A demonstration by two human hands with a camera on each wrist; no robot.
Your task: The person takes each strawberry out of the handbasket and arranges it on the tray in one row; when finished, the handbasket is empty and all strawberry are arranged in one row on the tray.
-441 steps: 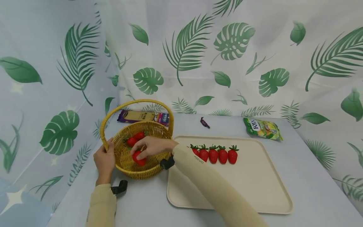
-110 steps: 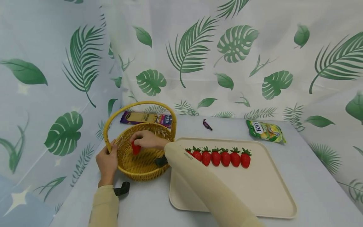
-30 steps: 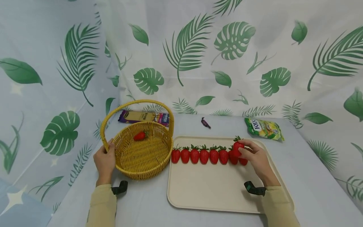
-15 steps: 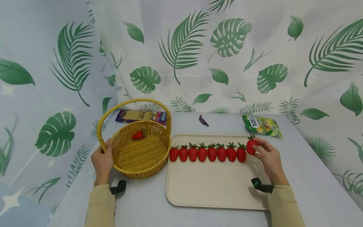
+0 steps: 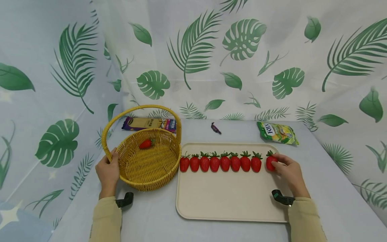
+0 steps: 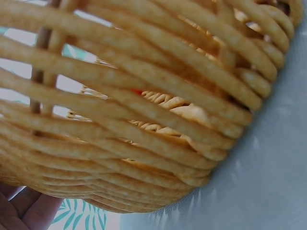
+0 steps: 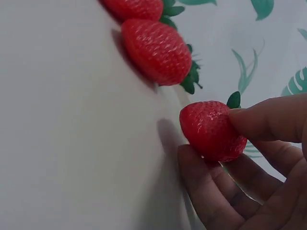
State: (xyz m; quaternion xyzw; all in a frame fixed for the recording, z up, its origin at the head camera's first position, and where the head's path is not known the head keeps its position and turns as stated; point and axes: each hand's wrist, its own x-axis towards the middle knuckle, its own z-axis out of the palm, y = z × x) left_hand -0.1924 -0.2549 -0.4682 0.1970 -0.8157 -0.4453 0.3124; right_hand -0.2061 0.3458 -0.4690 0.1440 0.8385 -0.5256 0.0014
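Note:
My left hand point(image 5: 109, 169) grips the left side of the yellow wicker basket point(image 5: 148, 185), where the arched handle meets the rim. One strawberry point(image 5: 145, 144) lies inside the basket near its back wall. In the right wrist view, my right hand point(image 7: 249, 177) pinches another strawberry point(image 7: 213, 130) between thumb and fingers, close over the tray surface. Seen from the head, that strawberry is at the right end of a row of several strawberries point(image 5: 225, 163), a small gap apart from its neighbour. The row runs along the back of the beige tray point(image 5: 229, 198), leafy ends pointing away.
Behind the basket lies a purple and gold packet point(image 5: 148, 123). A small dark wrapped candy point(image 5: 216, 128) sits behind the tray, and a green snack bag point(image 5: 277, 133) lies past its back right corner. Leaf-printed cloth point(image 5: 193, 87) closes off the back and sides.
My right hand has moved right and down with its strawberry, from above the row to its right end. Over the longer span, strawberries left the basket and the row grew. My left hand stayed put.

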